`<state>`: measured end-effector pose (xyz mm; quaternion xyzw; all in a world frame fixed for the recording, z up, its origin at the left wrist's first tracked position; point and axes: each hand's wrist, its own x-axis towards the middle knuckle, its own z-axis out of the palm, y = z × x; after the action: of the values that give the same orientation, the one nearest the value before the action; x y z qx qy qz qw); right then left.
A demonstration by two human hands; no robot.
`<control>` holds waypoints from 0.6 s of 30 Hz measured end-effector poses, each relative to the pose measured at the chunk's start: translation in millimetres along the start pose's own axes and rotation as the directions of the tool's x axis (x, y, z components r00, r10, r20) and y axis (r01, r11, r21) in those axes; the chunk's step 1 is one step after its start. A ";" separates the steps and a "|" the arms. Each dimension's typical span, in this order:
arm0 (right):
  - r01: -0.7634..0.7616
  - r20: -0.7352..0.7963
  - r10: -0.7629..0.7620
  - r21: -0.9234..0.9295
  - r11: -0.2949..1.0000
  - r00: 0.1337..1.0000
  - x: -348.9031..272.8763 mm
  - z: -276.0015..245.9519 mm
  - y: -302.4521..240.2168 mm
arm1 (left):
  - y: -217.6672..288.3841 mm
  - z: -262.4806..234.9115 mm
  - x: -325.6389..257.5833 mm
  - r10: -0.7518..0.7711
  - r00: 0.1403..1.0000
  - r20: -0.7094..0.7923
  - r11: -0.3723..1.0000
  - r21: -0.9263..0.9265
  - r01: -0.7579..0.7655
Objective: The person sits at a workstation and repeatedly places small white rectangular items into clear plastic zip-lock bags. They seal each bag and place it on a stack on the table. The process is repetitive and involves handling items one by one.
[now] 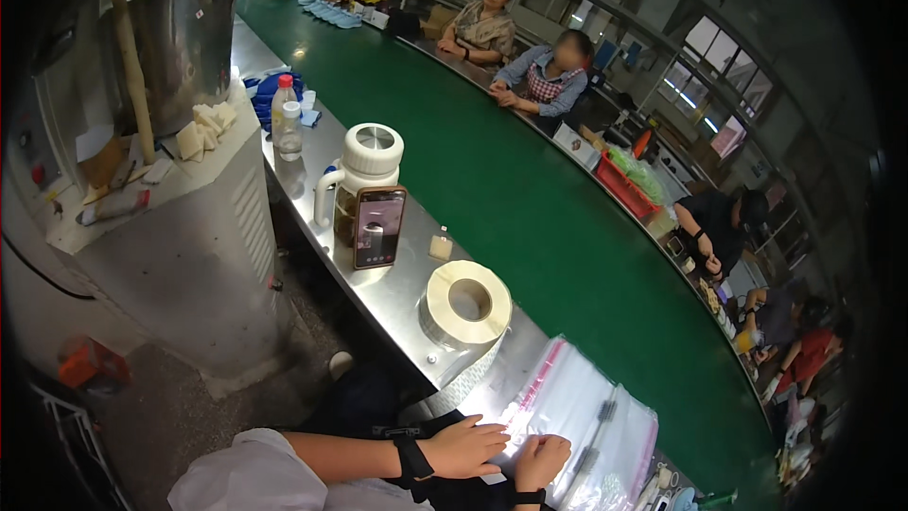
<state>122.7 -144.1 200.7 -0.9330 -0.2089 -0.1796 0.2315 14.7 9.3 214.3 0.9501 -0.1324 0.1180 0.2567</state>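
Observation:
My left hand [467, 448] lies flat with its fingers stretched out, beside the near edge of a stack of clear plastic bags [551, 396]. Just right of it, my right hand [542, 463] is closed with the fingers curled in, resting on the bags' near edge. Whatever may be inside those fingers is hidden. A dark band circles each wrist. Past my hands, a large roll of cream labels [437, 308] sits on the metal ledge [413, 329], its loose strip hanging toward me. Two dark, narrow, brush-like pieces [588, 461] lie over the bags.
A phone [380, 232] leans against a big white-lidded jug [373, 153]; a small packet [441, 245] lies nearby. Bottles [289, 128] stand farther along. The green conveyor belt [530, 227] runs beside the ledge, with several people across it. A metal machine [189, 255] stands left.

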 end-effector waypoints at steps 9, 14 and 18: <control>0.053 0.044 -0.052 -0.024 0.998 0.998 -2.2 -5.2 -11.6 | 4.4 4.6 -1.4 -0.041 0.988 -0.146 0.998 -0.047 0.034; -0.108 0.091 0.081 0.345 0.932 0.993 -0.4 -4.9 15.2 | 6.6 -14.6 15.0 -0.131 0.986 0.107 0.987 -0.080 0.140; 0.065 -0.057 -0.048 0.345 0.936 0.997 -5.3 -0.5 17.7 | 3.7 -12.8 70.2 -0.122 0.992 -0.026 0.855 -0.510 0.092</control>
<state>126.5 -160.3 192.6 -0.8666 -0.2584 -0.1689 0.3920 77.3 -0.5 247.3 0.8510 -0.0983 0.0916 0.5077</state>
